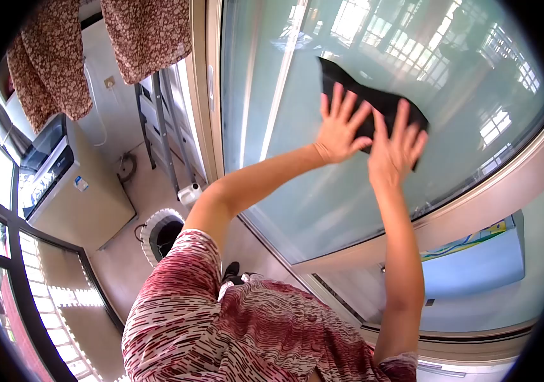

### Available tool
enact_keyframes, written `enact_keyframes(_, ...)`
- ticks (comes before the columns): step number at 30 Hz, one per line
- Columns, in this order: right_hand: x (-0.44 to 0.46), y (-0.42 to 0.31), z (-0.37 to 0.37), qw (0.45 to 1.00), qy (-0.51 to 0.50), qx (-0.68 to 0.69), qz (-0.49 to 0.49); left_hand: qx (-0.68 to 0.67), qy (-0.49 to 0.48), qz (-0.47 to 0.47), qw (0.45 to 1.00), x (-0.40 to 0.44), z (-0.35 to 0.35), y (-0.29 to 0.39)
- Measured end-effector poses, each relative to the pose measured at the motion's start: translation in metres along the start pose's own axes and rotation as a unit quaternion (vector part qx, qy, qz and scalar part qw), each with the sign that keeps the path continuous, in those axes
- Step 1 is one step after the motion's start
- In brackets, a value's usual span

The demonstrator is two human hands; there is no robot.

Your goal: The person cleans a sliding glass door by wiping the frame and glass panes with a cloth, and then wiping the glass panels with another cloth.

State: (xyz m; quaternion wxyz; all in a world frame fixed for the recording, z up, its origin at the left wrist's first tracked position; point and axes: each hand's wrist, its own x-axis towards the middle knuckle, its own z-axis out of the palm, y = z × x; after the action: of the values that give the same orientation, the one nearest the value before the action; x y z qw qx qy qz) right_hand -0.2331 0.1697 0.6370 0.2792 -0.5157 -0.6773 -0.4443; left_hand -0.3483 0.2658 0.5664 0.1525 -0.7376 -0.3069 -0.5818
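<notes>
A black cloth [374,95] lies spread against the frosted glass door panel [284,204]. My left hand [342,130] presses flat on the cloth's lower left part, fingers spread. Close beside it, my right hand [394,146] rests on the cloth's right part, its fingers also stretched out and slightly apart. The thumbs are near each other. Parts of the cloth under both hands are hidden.
On the left stand a washing machine [90,191] and a metal ladder [167,127], with patterned clothes [49,63] hanging above. A bucket [157,235] and a white bottle [190,194] are on the floor. A blue box [475,261] shows at the lower right.
</notes>
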Motion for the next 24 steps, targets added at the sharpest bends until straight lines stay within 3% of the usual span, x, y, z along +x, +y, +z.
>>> enact_keyframes(3, -0.055, 0.029, -0.016, 0.994, -0.003, -0.069, 0.08, 0.016, -0.062, 0.079, 0.995, -0.009, 0.017, 0.049)
enact_keyframes(5, -0.073, 0.044, -0.028, 0.99, 0.007, -0.096, 0.108, -0.011, -0.028, 0.132, 0.991, -0.002, 0.025, 0.076)
enact_keyframes(7, -0.079, 0.056, -0.033, 0.991, 0.055, -0.048, 0.112, -0.015, -0.031, 0.149, 0.988, 0.012, 0.024, 0.101)
enact_keyframes(10, -0.072, 0.058, -0.032, 0.985, 0.017, -0.035, 0.168, -0.074, -0.028, 0.147, 0.986, 0.045, 0.016, 0.113)
enact_keyframes(11, -0.062, 0.059, -0.035, 0.987, 0.041, -0.031, 0.153, 0.039, -0.003, 0.165, 0.986, 0.054, 0.015, 0.109)
enact_keyframes(13, -0.033, 0.056, -0.035, 0.985, 0.118, -0.053, 0.118, -0.031, 0.025, 0.133, 0.99, 0.073, 0.009, 0.093)
enact_keyframes(15, -0.013, 0.051, -0.027, 0.987, 0.102, -0.077, 0.101, 0.002, 0.059, 0.119, 0.991, 0.088, -0.003, 0.067)
enact_keyframes(17, 0.006, 0.039, -0.024, 0.992, 0.075, -0.083, 0.062, -0.047, 0.085, 0.095, 0.991, 0.093, -0.019, 0.037)
enact_keyframes(19, 0.019, 0.026, -0.014, 0.995, 0.092, -0.048, 0.004, 0.058, 0.099, 0.032, 0.993, 0.089, -0.03, 0.022)
enact_keyframes(24, 0.014, -0.008, 0.015, 0.994, 0.027, 0.079, -0.07, 0.098, 0.063, -0.061, 0.991, 0.035, -0.011, -0.027)
